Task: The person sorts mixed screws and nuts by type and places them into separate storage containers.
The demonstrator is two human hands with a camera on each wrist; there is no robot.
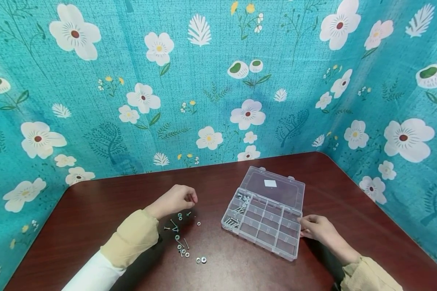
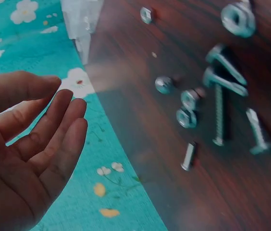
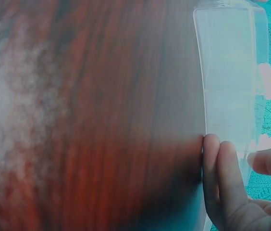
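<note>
My left hand (image 1: 178, 199) hovers just beyond the loose hardware, fingers loosely bent. In the left wrist view this hand (image 2: 34, 149) has nothing visible between thumb and fingertips. Below it, nuts (image 2: 187, 118), bolts (image 2: 219, 115) and a short screw (image 2: 189, 156) lie scattered on the table. A clear plastic compartment box (image 1: 256, 238) stands to the right with its lid folded back. Its left column contains bolts (image 1: 232, 223) and other small hardware (image 1: 244, 198). My right hand (image 1: 317, 229) grips the box's right side, fingers on the wall (image 3: 227, 77) and thumb near the rim.
The dark red wooden table (image 1: 131, 194) has rounded far corners. A turquoise flowered cloth (image 1: 204, 89) hangs behind and beside it. The clear lid (image 1: 289, 194), bearing a small white label (image 1: 270, 183), lies toward the back. Two nuts (image 1: 203, 260) sit nearer the front.
</note>
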